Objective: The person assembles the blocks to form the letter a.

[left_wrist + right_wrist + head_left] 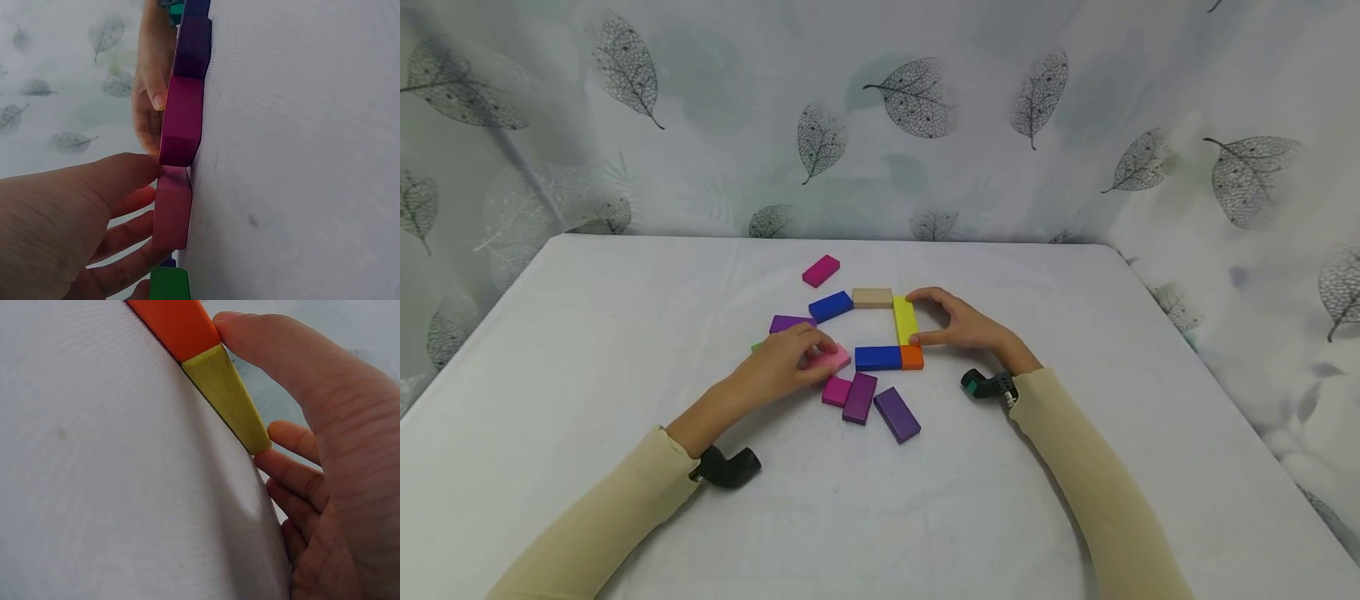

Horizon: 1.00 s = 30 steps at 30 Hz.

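R hand (350,450); yel. blk (906,320) fore-aft

Right hand (344,469) spanning yellow block (230,401), orange block (175,328) touching its end, white tabletop (119,481)

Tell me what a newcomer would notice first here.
Likely the bright yellow block, at the cluster's right edge, with the right hand touching it. Then the light pink block in the left hand's grasp, and the lone magenta block farthest back, apart from the others.
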Each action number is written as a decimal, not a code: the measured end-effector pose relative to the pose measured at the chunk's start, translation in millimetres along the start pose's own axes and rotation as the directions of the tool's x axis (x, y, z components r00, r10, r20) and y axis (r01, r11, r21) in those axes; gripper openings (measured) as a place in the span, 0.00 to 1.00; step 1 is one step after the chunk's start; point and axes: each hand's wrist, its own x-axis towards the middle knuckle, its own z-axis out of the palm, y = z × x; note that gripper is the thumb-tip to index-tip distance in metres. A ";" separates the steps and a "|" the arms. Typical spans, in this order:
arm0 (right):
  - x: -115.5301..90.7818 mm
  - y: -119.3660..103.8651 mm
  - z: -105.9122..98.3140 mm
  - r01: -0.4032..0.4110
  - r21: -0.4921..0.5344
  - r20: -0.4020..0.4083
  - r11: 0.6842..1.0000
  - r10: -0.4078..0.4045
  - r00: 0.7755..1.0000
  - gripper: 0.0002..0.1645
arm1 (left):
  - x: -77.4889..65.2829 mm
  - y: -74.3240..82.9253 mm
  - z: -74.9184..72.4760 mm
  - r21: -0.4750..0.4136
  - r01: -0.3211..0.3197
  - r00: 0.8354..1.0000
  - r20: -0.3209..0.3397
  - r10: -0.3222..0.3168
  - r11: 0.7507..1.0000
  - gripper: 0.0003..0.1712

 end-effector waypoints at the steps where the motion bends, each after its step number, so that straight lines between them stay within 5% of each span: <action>1: 0.4 0.3 0.1 0.002 -0.003 0.002 1.000 -0.002 1.000 0.42 | 0.0 0.1 -0.1 0.001 0.001 1.000 0.004 -0.001 1.000 0.16; 12: 2.2 0.7 -1.4 0.014 0.002 -0.005 1.000 -0.014 1.000 0.42 | 7.5 3.9 -0.6 0.001 0.006 0.999 0.039 -0.006 1.000 0.19; 22: 1.9 2.6 1.0 0.012 0.008 -0.005 1.000 -0.012 1.000 0.43 | 20.4 11.4 4.6 0.084 -0.006 0.991 0.134 -0.005 0.996 0.27; 30: 0.5 3.3 -0.1 0.006 0.006 -0.014 1.000 -0.006 1.000 0.42 | 26.0 11.2 8.6 0.098 -0.038 0.991 0.129 0.025 0.994 0.23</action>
